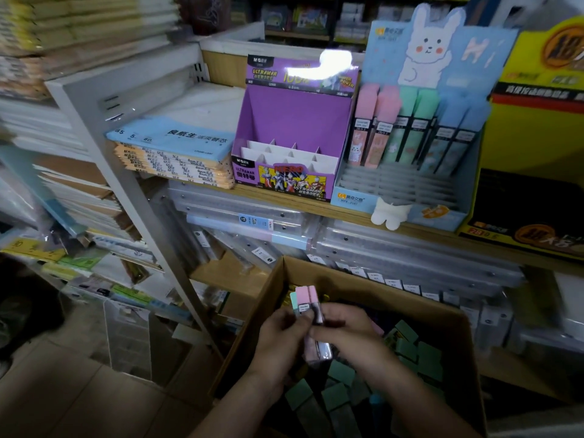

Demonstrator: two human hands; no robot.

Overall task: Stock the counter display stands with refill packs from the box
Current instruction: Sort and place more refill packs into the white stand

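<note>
Purple display stand (pixel 294 115): header print lost in glare.
Yellow display stand (pixel 537 134): to its right, cut off by the frame edge.
Refill packs (pixel 305 297): below it, middles hidden by the left hand (pixel 281 336) and right hand (pixel 344 327); labels unreadable.
Cardboard box (pixel 347 279): below it, near side cut off.
Notebook stacks (pixel 79 30): to its left, blurred.

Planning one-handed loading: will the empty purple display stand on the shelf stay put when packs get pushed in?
Probably light: the purple stand looks like thin card and its white dividers hold nothing, so it may slide back. Its tall back panel could make it tip if nudged high. The bunny stand beside it likely limits sideways drift.
</note>
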